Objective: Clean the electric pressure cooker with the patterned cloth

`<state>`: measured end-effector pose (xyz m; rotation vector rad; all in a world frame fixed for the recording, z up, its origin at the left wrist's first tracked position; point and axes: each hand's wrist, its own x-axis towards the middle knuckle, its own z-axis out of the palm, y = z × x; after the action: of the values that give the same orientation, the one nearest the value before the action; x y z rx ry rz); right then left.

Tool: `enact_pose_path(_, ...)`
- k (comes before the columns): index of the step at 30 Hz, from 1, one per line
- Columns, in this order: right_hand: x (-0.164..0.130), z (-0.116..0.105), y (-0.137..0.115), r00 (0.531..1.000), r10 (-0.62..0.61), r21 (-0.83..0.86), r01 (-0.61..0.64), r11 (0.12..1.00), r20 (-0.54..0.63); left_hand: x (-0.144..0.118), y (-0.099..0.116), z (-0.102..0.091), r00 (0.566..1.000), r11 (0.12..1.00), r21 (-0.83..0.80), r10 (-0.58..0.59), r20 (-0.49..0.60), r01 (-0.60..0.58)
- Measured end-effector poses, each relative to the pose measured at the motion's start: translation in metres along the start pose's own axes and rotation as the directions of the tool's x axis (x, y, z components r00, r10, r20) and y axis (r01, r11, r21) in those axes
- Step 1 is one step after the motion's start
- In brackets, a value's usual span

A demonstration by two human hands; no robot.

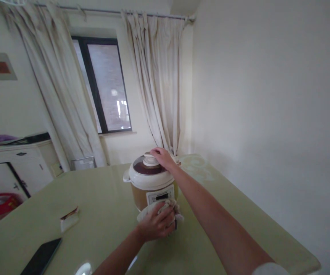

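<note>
Clutching a crumpled, pale fabric cloth (169,203) in the left hand (157,222), against the lower front of a round, white-and-tan electric cooker (150,182) just beyond that grip. Resting the right hand (163,156) on a round white plastic lid knob (150,161), above the cloth; unclear whether clasped.

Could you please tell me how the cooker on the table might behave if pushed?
The cooker is probably stiff and fairly heavy, given its bulky, hard-looking body. It seems unlikely to tip, being broad and squat. It might slide, since the tabletop looks glossy.
</note>
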<state>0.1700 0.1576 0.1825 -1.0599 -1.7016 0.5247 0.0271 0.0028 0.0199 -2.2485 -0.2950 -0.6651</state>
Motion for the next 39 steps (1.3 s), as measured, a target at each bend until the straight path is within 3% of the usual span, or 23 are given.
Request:
enact_pose_path(2, 0.0, -0.001, -0.001, 1.0, -0.007, 0.009, 0.007, 1.0, -0.002, -0.012, -0.012, -0.008, 0.994, 0.992, -0.048, 0.113, 0.003, -0.113)
enact_pose_path(5, -0.001, -0.001, -0.002, 1.0, 0.006, 0.009, -0.006, 1.0, -0.011, -0.028, -0.035, -0.021, 0.99, 0.99, -0.055, 0.123, -0.061, -0.127)
enact_pose_path(9, 0.0, 0.0, -0.001, 1.0, 0.02, -0.01, -0.02, 1.0, -0.007, -0.032, -0.066, -0.034, 0.982, 0.998, -0.034, -0.065, -0.177, 0.06)
enact_pose_path(13, 0.003, 0.002, 0.002, 1.0, 0.015, -0.01, -0.016, 1.0, -0.012, -0.004, -0.089, -0.045, 0.927, 0.941, -0.085, -0.336, -0.167, 0.326)
enact_pose_path(15, 0.004, 0.001, 0.004, 1.0, 0.004, -0.004, -0.004, 1.0, -0.001, 0.019, -0.104, -0.051, 0.827, 0.833, -0.166, -0.549, -0.12, 0.528)
enact_pose_path(16, 0.004, 0.001, 0.004, 1.0, -0.005, 0.003, 0.005, 1.0, 0.014, 0.031, -0.114, -0.053, 0.745, 0.741, -0.215, -0.662, -0.076, 0.636)
enact_pose_path(17, 0.004, 0.001, 0.004, 1.0, -0.013, 0.008, 0.013, 1.0, 0.029, 0.042, -0.127, -0.054, 0.635, 0.614, -0.266, -0.772, -0.009, 0.743)
enact_pose_path(18, 0.004, 0.0, 0.003, 0.999, -0.016, 0.004, 0.015, 1.0, 0.036, 0.051, -0.14, -0.054, 0.551, 0.5, -0.326, -0.83, 0.082, 0.802)
enact_pose_path(20, 0.003, -0.001, 0.0, 1.0, -0.006, -0.024, 0.007, 1.0, 0.023, 0.06, -0.171, -0.05, 0.419, 0.331, -0.341, -0.878, 0.231, 0.88)
enact_pose_path(22, 0.001, -0.001, -0.004, 1.0, 0.014, -0.06, -0.014, 0.998, -0.009, 0.057, -0.202, -0.043, 0.319, 0.221, -0.305, -0.892, 0.322, 0.926)
enact_pose_path(25, -0.002, -0.001, -0.008, 0.999, 0.036, -0.08, -0.037, 0.996, -0.02, 0.037, -0.234, -0.031, 0.2, 0.107, -0.251, -0.903, 0.381, 0.962)
enact_pose_path(27, -0.003, -0.001, -0.01, 0.999, 0.037, -0.078, -0.039, 0.996, -0.017, 0.02, -0.241, -0.028, 0.088, -0.001, -0.227, -0.921, 0.38, 0.974)
enact_pose_path(29, -0.003, -0.001, -0.011, 0.999, 0.038, -0.071, -0.039, 0.997, -0.016, 0.004, -0.235, -0.028, -0.011, -0.095, -0.243, -0.945, 0.326, 0.965)
enact_pose_path(31, -0.003, 0.0, -0.011, 0.999, 0.047, -0.068, -0.048, 0.997, -0.017, -0.011, -0.214, -0.029, -0.048, -0.109, -0.307, -0.979, 0.2, 0.945)
enact_pose_path(34, -0.002, 0.0, -0.011, 0.998, 0.058, -0.063, -0.059, 0.996, -0.014, -0.028, -0.16, -0.021, -0.089, -0.045, -0.38, -0.991, -0.098, 0.924)
enact_pose_path(36, -0.003, -0.001, -0.01, 0.998, 0.057, -0.064, -0.058, 0.996, -0.016, -0.036, -0.116, -0.008, -0.121, -0.026, -0.39, -0.968, -0.219, 0.921)
enact_pose_path(37, -0.003, -0.001, -0.01, 0.998, 0.052, -0.068, -0.054, 0.996, -0.018, -0.04, -0.093, 0.0, -0.139, -0.034, -0.395, -0.961, -0.241, 0.918)
enact_pose_path(39, -0.003, -0.001, -0.009, 0.999, 0.034, -0.073, -0.035, 0.997, -0.023, -0.048, -0.05, 0.016, -0.233, -0.141, -0.453, -0.961, -0.152, 0.88)
